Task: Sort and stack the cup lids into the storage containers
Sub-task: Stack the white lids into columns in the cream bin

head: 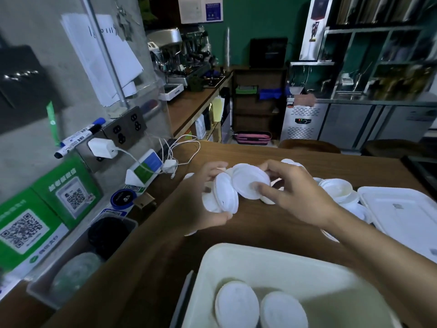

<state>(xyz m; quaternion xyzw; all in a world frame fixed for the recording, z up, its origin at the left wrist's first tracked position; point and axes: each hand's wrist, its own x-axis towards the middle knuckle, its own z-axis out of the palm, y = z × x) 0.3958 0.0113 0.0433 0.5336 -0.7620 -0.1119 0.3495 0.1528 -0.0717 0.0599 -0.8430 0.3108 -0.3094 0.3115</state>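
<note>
A brown wooden worktop (260, 233) stands in a café room, with an espresso machine (179, 53) on the far counter and green QR signs (23, 228) at its left edge. Over the middle, the left hand (201, 209) grips a small stack of white lids (222, 197) set on edge, its axis roughly level, left to right; blur hides the count, perhaps three or four. The right hand (295, 192) pinches a single lid (250, 181), tilted, flat face toward the camera, just beside the stack. Loose lids (335, 188) lie behind. A white storage container (260, 261) at the near edge holds two lid stacks (236, 306); bare wood separates it from the hands.
</note>
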